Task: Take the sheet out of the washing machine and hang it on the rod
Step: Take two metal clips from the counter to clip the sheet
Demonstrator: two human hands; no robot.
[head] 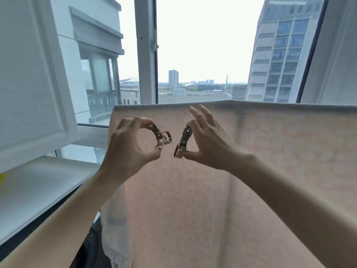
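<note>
A pale pink, matte woven sheet point(241, 171) hangs folded over a rod hidden under its top fold, so the rod itself cannot be seen. The cloth falls flat and smooth, with one soft vertical crease right of centre and daylight glowing faintly through it. Its top edge runs straight from just left of the hands out past the right border; its left edge drops nearly vertical, with a crumpled white hem low down.

In front of the sheet, the left hand point(127, 149) pinches a shiny, curved metal clothes clip point(159, 137) between thumb and forefinger, the two digits forming a ring, the clip's looped end pointing right. The right hand point(207, 143) pinches a second shiny metal clip point(182, 142) between thumb below and forefinger above, the clip nearly upright; its other fingers are spread and straight, their tips near the sheet's top edge. The two clips are near each other but apart, with a narrow gap between them.

Behind stands a white-framed window point(146, 55) with a smooth vertical post, and tall grey buildings beyond the glass. To the left, a white panelled cabinet door point(32, 78) stands ajar above a smooth, glossy white ledge point(42, 192). Open air lies between the sheet's left edge and that ledge.
</note>
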